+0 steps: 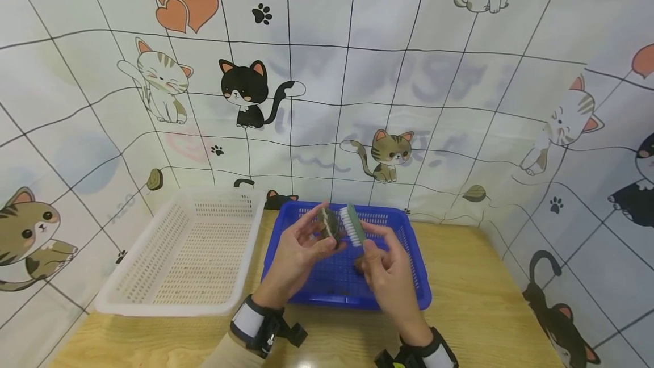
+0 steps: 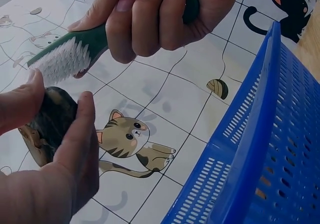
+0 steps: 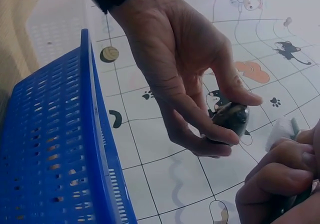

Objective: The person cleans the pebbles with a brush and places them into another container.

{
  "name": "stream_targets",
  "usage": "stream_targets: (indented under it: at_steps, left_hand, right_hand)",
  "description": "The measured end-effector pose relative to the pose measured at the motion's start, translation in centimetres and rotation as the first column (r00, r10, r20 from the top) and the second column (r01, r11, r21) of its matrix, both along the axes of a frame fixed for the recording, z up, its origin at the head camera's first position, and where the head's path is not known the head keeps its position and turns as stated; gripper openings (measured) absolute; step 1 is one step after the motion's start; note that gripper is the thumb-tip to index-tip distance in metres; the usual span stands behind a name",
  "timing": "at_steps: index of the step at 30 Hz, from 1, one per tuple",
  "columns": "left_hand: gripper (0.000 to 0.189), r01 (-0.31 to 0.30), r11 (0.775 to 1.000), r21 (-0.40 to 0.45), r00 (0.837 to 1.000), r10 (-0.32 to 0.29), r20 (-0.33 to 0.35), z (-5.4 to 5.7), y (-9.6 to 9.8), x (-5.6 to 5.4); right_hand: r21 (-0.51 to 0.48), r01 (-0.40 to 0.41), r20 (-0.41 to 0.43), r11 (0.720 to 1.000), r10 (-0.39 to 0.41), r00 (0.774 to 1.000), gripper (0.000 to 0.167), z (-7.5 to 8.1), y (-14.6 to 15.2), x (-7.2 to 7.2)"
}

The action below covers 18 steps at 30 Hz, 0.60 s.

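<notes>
In the head view my left hand holds a dark oval shellfish with a paler edge above the blue basket, between thumb and fingers. My right hand grips a green scrubbing brush, white bristles facing the shellfish. A narrow gap shows between them there. Curled fingers wrap the brush handle in the left wrist view, the bristles just above the shellfish. The shellfish also shows between thumb and fingers in the right wrist view, where the right hand partly hides the brush.
Below the hands is the blue basket, with a brown lump inside, partly hidden by the right hand. A white slotted basket stands to the left on the wooden table. A cat-patterned sheet surrounds the back and sides.
</notes>
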<state>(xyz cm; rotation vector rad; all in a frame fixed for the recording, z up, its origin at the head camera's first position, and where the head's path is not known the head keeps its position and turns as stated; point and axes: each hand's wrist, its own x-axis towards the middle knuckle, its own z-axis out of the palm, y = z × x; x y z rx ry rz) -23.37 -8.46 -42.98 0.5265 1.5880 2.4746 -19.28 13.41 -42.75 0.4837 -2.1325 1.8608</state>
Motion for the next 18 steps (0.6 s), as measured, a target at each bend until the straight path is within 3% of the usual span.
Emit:
stream_targets:
  at_steps: [11, 18]
  left_hand:
    - [0.085, 0.037, 0.992, -0.123, 0.997, -0.027, 0.079, 0.3, 0.0, 0.0]
    - [0.086, 0.026, 0.985, -0.172, 0.997, -0.014, 0.071, 0.0, -0.1, -0.1]
  right_hand:
    - [0.082, 0.005, 0.038, 0.997, -0.008, 0.999, 0.034, 0.6, 1.6, -0.6]
    - [0.085, 0.008, 0.079, 0.996, -0.015, 0.997, 0.034, 0.8, 2.3, -0.7]
